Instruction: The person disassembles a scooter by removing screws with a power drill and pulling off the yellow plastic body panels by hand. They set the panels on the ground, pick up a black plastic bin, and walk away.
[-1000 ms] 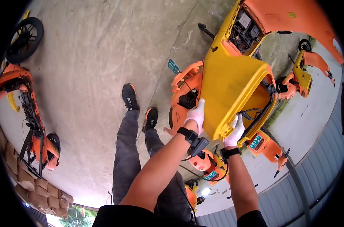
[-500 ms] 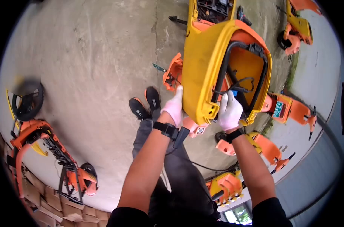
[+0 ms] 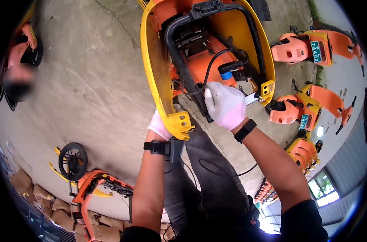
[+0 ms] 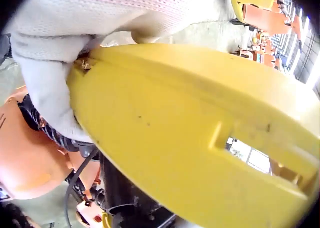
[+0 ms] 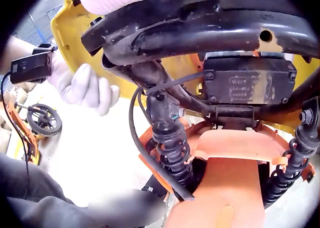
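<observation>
In the head view a yellow scooter body cover point(image 3: 176, 123) stands with its open rear end facing me. My gloved left hand point(image 3: 160, 124) grips its lower left edge, partly hidden behind the panel. The left wrist view shows the fingers point(image 4: 42, 95) curled round that edge. My gloved right hand point(image 3: 227, 105) holds the black crossbar point(image 5: 200, 42) at the frame's rear, palm on top. Inside the cover, a black frame tube point(image 3: 256, 44) arches round. A loose black cable point(image 3: 209, 68) and a blue-banded connector point(image 3: 226, 75) lie close above the right hand.
Below the crossbar are a coil shock absorber point(image 5: 172, 148) and an orange rear fender point(image 5: 225, 188). Several orange and yellow scooters point(image 3: 302, 109) stand along the right. A stripped scooter frame point(image 3: 86, 193) with a black wheel point(image 3: 72, 161) is at lower left, near stacked cardboard point(image 3: 62, 220).
I have come round from the scooter's side to its rear, so the cover's open end now faces me. My left hand has shifted from the outer side panel to its lower rear edge.
</observation>
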Motion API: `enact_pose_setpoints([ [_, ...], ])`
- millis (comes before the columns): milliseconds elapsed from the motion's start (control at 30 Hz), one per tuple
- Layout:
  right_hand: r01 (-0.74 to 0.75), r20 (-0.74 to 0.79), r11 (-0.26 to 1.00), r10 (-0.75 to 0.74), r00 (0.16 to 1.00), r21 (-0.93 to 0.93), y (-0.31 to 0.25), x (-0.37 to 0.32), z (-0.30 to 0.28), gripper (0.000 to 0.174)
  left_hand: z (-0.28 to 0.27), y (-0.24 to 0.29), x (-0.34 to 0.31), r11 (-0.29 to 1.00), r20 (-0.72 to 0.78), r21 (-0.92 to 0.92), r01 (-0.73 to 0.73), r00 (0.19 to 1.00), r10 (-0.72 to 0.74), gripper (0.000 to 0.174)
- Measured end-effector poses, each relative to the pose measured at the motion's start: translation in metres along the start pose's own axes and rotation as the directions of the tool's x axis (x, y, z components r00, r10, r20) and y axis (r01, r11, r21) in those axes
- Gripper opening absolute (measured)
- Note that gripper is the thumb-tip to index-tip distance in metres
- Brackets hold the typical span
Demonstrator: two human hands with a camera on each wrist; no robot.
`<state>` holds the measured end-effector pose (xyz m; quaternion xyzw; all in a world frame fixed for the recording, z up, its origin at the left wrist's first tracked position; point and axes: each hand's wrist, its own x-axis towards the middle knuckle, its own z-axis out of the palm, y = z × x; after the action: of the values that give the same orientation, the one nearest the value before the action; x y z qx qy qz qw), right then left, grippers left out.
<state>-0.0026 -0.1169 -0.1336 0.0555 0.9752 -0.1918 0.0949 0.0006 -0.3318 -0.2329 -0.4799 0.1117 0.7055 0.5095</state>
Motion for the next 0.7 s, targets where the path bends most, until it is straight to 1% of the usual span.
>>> enact_pose_setpoints([
  [33,0.028,-0.025,1.0,-0.028,0.999,-0.008,-0.001,0.001,0.0,0.012,0.001,-0.003,0.002,0.998,-0.09,0.048,-0.049,0.994,0.053,0.033],
  [67,0.053,-0.05,0.998,-0.054,0.997,-0.017,-0.002,-0.001,0.001,0.012,-0.002,-0.004,0.004,0.997,-0.105,0.06,-0.043,0.993,0.049,0.033],
  [133,0.057,-0.092,0.998,-0.056,0.994,0.008,0.0,0.0,0.001,0.011,-0.007,-0.004,0.013,1.0,0.041,-0.004,0.005,0.999,-0.005,0.034],
  [167,0.053,-0.087,0.999,-0.053,0.995,-0.002,0.0,0.0,0.0,0.011,-0.011,-0.003,0.014,0.998,0.046,0.055,-0.013,0.999,0.01,0.032],
  [200,0.046,-0.076,0.999,-0.046,0.996,-0.009,0.001,-0.001,0.0,0.01,-0.01,-0.002,0.013,0.998,0.04,0.063,-0.012,0.999,0.01,0.032],
  [267,0.031,-0.074,0.999,-0.032,0.997,-0.009,0.0,0.001,-0.001,0.01,-0.012,0.002,0.009,0.995,-0.033,0.095,0.031,0.999,-0.028,0.028],
  [300,0.017,-0.067,1.0,-0.018,0.998,-0.02,-0.002,0.0,-0.001,0.009,-0.011,0.003,0.007,0.998,0.057,0.055,0.038,0.998,-0.041,0.024],
  [333,0.033,-0.107,0.999,-0.032,0.994,0.0,-0.001,-0.001,0.002,0.007,-0.011,0.0,0.01,0.999,-0.033,0.03,-0.015,0.999,0.016,0.025],
  [400,-0.012,-0.093,1.0,0.012,0.996,0.002,-0.003,0.0,-0.002,0.008,-0.034,0.001,0.025,0.998,0.138,0.002,0.059,0.989,-0.059,0.028],
  [433,-0.043,-0.105,0.997,0.049,0.993,0.059,-0.003,0.0,-0.004,0.011,-0.032,0.005,0.024,0.994,0.133,-0.008,0.109,0.985,-0.107,0.03],
  [467,-0.067,-0.152,0.978,0.098,0.984,0.197,-0.002,-0.003,-0.006,0.014,-0.03,0.01,0.022,0.994,0.128,-0.001,0.111,0.986,-0.11,0.03],
  [533,-0.167,-0.239,0.951,0.231,0.943,0.26,-0.016,-0.014,-0.025,0.014,-0.019,0.02,0.013,0.983,0.195,0.015,0.183,0.964,-0.183,0.029],
  [567,-0.27,-0.205,0.885,0.365,0.908,0.379,-0.033,-0.024,-0.035,0.015,-0.021,0.021,0.009,0.991,0.387,0.002,0.132,0.914,-0.122,0.029],
  [600,-0.373,-0.155,0.79,0.498,0.853,0.486,-0.052,-0.038,-0.042,0.016,-0.02,0.023,0.004,0.988,0.371,0.012,0.154,0.917,-0.147,0.029],
  [633,-0.452,-0.044,0.677,0.581,0.813,0.581,-0.066,-0.052,-0.039,0.018,-0.016,0.026,0.002,0.984,0.348,0.043,0.175,0.92,-0.178,0.028],
  [667,-0.592,0.153,0.497,0.67,0.727,0.634,-0.081,-0.062,-0.028,0.019,-0.012,0.03,0.004,0.978,0.334,0.08,0.193,0.919,-0.209,0.027],
  [700,-0.664,0.293,0.455,0.647,0.704,0.593,-0.082,-0.073,-0.012,0.02,-0.012,0.032,0.009,0.966,0.407,0.137,0.22,0.876,-0.257,0.026],
])
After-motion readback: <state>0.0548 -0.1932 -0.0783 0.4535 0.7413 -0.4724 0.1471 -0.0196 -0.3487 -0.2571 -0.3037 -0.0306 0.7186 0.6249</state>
